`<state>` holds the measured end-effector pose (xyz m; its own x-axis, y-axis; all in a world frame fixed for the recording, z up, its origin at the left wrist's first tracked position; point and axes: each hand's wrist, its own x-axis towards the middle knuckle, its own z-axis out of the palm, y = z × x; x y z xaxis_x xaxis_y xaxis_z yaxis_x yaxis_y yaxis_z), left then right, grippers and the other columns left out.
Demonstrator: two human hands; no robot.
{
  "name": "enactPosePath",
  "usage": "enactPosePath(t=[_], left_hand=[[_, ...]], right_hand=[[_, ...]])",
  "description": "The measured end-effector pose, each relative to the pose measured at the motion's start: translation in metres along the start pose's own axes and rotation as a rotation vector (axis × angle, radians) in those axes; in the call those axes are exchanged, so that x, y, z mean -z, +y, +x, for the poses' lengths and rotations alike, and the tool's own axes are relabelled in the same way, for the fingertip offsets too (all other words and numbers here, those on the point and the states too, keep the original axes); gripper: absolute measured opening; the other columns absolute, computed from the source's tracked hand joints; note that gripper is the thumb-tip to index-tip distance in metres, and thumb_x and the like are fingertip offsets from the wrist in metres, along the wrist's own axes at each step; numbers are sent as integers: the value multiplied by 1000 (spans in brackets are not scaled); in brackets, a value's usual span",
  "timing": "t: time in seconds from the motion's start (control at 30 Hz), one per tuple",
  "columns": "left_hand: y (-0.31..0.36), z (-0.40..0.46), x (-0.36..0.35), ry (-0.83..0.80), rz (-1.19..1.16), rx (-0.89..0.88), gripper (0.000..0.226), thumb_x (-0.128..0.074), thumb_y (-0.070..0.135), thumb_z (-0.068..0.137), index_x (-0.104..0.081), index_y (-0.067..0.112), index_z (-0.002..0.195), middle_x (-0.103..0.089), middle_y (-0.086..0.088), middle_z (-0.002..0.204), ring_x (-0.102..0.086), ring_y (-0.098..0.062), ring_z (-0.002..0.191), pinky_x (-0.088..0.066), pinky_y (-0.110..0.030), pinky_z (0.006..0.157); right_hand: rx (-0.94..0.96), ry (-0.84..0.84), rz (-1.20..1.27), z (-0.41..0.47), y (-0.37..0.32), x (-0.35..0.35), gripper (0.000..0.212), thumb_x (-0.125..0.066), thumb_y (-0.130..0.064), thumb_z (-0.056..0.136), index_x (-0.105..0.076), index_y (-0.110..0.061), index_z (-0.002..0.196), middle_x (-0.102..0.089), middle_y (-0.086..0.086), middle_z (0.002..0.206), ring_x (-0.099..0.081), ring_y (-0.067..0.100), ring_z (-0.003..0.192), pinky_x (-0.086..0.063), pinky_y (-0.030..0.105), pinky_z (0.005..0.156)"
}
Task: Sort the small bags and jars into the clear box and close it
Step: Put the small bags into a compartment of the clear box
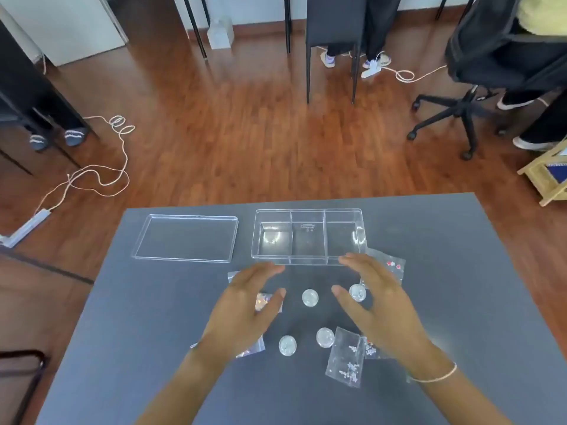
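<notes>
A clear box (308, 216) with three compartments stands empty at the far middle of the grey table (138, 317). Its clear lid (187, 237) lies flat to its left. Several small round jars lie in front of the box, among them one (310, 297) between my hands and two nearer ones (287, 345) (325, 336). Small clear bags with beads lie around them, one (345, 357) near my right wrist and one (392, 265) right of the box. My left hand (245, 308) and my right hand (377, 302) hover open above these items, holding nothing.
Past the table's far edge is a wooden floor with cables, a power strip (27, 225), chairs and seated people's legs. An office chair (466, 108) stands at the far right, a wooden rack (549, 176) beside it.
</notes>
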<state>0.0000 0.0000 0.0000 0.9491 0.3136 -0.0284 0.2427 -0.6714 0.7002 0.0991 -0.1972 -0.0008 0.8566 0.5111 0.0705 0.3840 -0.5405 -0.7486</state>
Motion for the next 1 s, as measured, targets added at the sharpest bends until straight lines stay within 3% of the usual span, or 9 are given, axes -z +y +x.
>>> enactPosePath(t=[0.13,0.23,0.43,0.6,0.77,0.83,1.0], left_hand=[[-14,15,-10,41,74,-59,30,-54,33,85,-51,41,115,-42,39,115,-39,12,107,-30,4,77],[-28,19,-20,62,105,-105,33,-50,37,84,-51,37,117,-51,19,124,-45,-4,113,-27,5,82],[-47,22,-28,112,154,-217,38,-48,40,83,-50,38,121,-50,15,130,-44,-6,119,-30,-13,94],[-59,10,-32,166,192,-316,38,-49,41,83,-50,37,121,-49,15,131,-44,-6,118,-31,-11,92],[-68,-6,-38,230,226,-435,36,-52,38,84,-53,31,119,-54,10,128,-49,-12,116,-37,-26,97],[-69,-11,-41,246,205,-464,34,-53,37,84,-55,31,118,-55,11,122,-50,-12,114,-38,-28,97],[-70,-9,-42,253,181,-460,30,-55,33,85,-57,31,115,-52,17,111,-49,-7,112,-36,-19,92]], right_hand=[[52,8,-45,13,17,-18,42,-63,-38,78,-56,-24,117,-57,-2,125,-50,15,114,-43,31,95],[115,46,-90,17,28,-34,43,-61,-38,79,-57,-20,117,-59,1,123,-53,20,114,-40,30,97],[239,149,-121,10,38,-53,48,-48,-49,79,-57,-21,117,-57,-1,125,-50,14,116,-39,33,101],[294,166,-140,-5,47,-62,50,-48,-53,78,-55,-25,119,-53,-6,128,-47,11,119,-39,39,102],[383,230,-149,-16,44,-65,43,-52,-52,78,-55,-31,115,-53,-14,122,-49,4,102,-38,27,92],[404,227,-183,-19,43,-66,42,-50,-55,79,-54,-33,115,-52,-15,123,-47,5,105,-35,24,88],[413,230,-209,-20,44,-69,41,-49,-52,79,-54,-32,114,-53,-15,123,-44,2,101,-37,25,83]])
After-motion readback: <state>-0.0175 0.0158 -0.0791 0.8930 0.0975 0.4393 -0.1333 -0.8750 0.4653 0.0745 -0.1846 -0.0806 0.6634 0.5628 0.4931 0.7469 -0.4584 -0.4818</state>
